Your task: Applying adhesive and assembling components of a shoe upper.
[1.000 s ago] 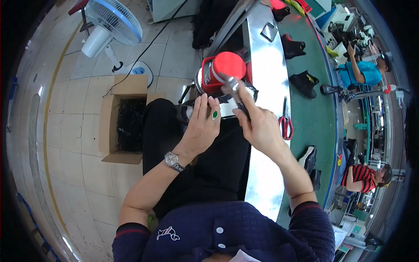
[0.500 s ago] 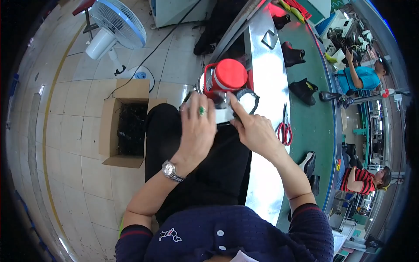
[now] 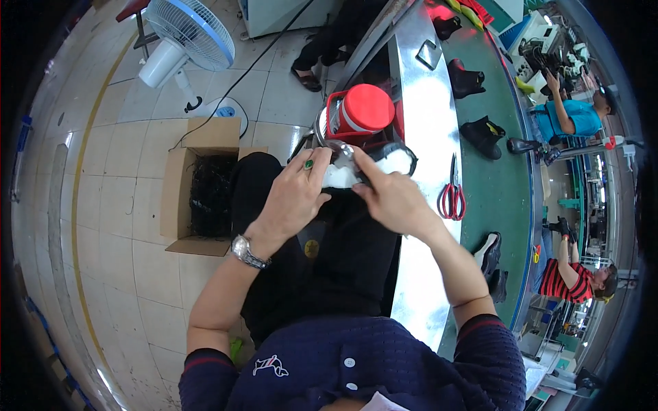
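Observation:
A black shoe with a white sole (image 3: 396, 162) lies across my lap, beside the metal bench edge. My left hand (image 3: 291, 198) closes on its left end, fingertips pressed near the white part; a green-stoned ring and a wristwatch are on this hand and wrist. Over the shoe's middle, my right hand (image 3: 394, 198) grips with its index finger above and its thumb below. A small shiny, see-through piece (image 3: 340, 148) shows between the fingertips; its kind cannot be made out. The fingers cover much of the shoe.
A red-lidded container (image 3: 369, 107) stands just beyond my hands. Red-handled scissors (image 3: 452, 200) and a dark phone-like slab (image 3: 430, 54) lie on the metal bench (image 3: 428, 274). Black shoes (image 3: 483, 137) sit on the green belt. An open carton (image 3: 177, 198) and a fan (image 3: 192, 34) stand left.
My left hand has shifted slightly left and nearer me, and more of the white sole shows between my hands. Beyond the container, another person's foot has come into clearer view.

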`<state>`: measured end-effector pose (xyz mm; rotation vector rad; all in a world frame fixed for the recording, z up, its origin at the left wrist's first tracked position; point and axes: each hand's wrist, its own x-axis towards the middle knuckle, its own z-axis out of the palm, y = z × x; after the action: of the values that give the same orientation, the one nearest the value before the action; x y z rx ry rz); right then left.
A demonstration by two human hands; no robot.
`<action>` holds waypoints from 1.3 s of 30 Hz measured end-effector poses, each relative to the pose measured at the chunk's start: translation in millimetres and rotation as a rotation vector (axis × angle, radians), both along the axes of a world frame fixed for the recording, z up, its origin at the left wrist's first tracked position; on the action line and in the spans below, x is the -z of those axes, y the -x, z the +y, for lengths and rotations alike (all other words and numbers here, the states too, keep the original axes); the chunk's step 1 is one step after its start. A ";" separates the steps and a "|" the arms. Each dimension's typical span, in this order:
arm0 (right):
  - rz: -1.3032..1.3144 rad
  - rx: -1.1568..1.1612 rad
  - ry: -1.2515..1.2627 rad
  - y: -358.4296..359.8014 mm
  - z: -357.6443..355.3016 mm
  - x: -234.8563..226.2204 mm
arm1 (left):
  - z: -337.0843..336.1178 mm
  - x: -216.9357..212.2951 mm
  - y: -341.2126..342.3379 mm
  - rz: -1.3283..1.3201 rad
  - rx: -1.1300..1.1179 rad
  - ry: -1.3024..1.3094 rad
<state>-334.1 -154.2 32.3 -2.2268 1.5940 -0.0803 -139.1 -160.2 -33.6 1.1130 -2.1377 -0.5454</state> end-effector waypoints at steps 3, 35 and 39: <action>-0.013 0.051 0.209 22.7 5.4 -7.5 | -0.6 -3.0 -16.0 -0.080 0.044 -0.040; 0.065 -0.548 -0.428 -44.9 21.5 -31.5 | 113.8 7.2 -52.9 0.481 -0.299 -0.675; -0.020 -0.501 -0.471 -38.7 25.3 -26.4 | 84.0 30.7 -57.1 1.778 0.194 -1.585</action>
<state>-295.3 -128.8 58.8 -2.1492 0.8817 0.3712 -82.0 -76.3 -64.3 0.3861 0.0610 -2.2679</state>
